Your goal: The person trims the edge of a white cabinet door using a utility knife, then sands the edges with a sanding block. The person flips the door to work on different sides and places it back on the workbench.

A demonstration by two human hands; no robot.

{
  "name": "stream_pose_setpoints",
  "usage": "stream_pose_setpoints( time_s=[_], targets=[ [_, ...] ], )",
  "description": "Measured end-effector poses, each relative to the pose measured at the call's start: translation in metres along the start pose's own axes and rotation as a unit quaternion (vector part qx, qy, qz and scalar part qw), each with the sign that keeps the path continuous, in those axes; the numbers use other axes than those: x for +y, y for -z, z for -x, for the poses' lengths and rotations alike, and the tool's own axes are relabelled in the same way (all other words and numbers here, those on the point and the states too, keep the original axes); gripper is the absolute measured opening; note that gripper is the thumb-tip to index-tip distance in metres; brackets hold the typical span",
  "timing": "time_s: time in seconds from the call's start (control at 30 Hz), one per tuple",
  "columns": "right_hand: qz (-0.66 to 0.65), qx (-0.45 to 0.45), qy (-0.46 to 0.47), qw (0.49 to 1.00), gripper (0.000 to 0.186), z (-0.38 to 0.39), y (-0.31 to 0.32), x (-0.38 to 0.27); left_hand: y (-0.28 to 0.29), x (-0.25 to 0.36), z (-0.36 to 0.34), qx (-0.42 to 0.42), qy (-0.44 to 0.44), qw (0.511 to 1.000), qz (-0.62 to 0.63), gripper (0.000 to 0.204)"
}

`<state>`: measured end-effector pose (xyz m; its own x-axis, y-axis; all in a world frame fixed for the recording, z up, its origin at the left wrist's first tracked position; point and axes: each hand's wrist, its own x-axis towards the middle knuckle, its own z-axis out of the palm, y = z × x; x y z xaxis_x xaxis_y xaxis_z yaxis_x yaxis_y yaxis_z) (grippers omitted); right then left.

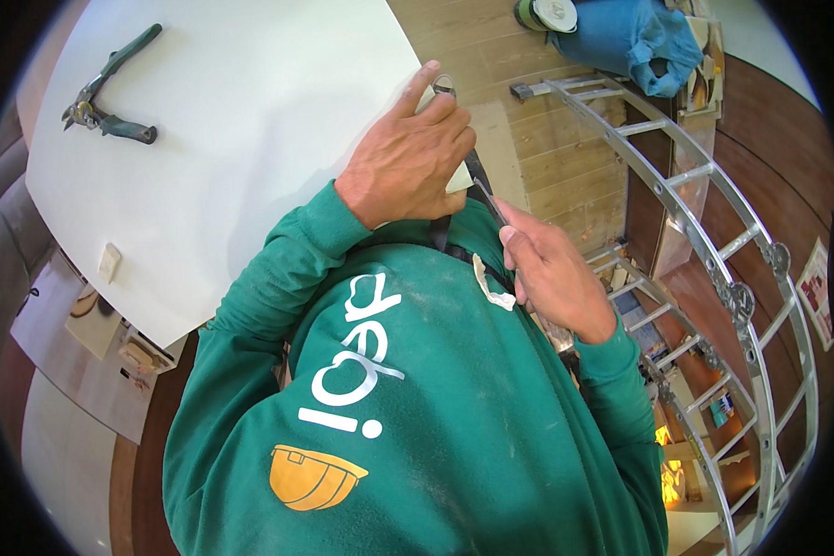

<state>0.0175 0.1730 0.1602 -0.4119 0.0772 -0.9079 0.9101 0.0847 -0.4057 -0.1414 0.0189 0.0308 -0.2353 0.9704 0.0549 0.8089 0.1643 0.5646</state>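
My left hand (412, 153) is at the right edge of the white tabletop (241, 74), its index finger stretched forward and the other fingers curled. A pale flat piece (460, 179) shows beneath its fingers; I cannot tell whether it is separate from the tabletop. My right hand (558, 273) is closed round a thin, dark, blade-like tool (489, 202), whose tip touches or nearly touches this edge. Beside the right hand, a torn whitish scrap (493, 285) lies against my green sweatshirt (491, 398). A dark strap (475, 170) runs under the edge, with a metal ring (445, 83) near my left fingertips.
Tin snips (102, 107) with green handles lie spread at the table's far left. A small white chunk (109, 263) sits near its left edge. An aluminium ladder (686, 199) stands on the right. Beyond it are a blue bag (621, 37) and a round-lidded bucket (554, 14).
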Motion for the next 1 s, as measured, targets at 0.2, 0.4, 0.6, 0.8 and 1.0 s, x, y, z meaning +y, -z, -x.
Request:
stream_pose_setpoints(
  time_s=[0.2,0.4,0.6,0.8,1.0],
  targets=[
    [0.011,-0.007,0.005,1.000,0.052,-0.001,0.000,0.003,0.000,0.001,0.000,-0.001,0.001,1.000,-0.005,0.037],
    [0.003,0.004,0.003,1.000,0.052,0.000,-0.002,0.002,0.001,0.000,0.001,-0.014,0.005,1.000,-0.003,0.038],
    [0.006,-0.005,0.003,1.000,0.052,-0.001,0.001,0.002,0.001,0.001,0.000,-0.010,0.002,1.000,-0.008,0.040],
    [0.006,-0.009,0.004,1.000,0.052,-0.002,0.002,0.001,0.001,0.000,0.000,-0.016,0.004,1.000,-0.015,0.040],
    [0.102,-0.009,0.042,0.994,0.051,-0.009,0.008,0.003,0.001,0.000,0.000,-0.006,-0.004,1.000,-0.017,0.039]
  ],
)
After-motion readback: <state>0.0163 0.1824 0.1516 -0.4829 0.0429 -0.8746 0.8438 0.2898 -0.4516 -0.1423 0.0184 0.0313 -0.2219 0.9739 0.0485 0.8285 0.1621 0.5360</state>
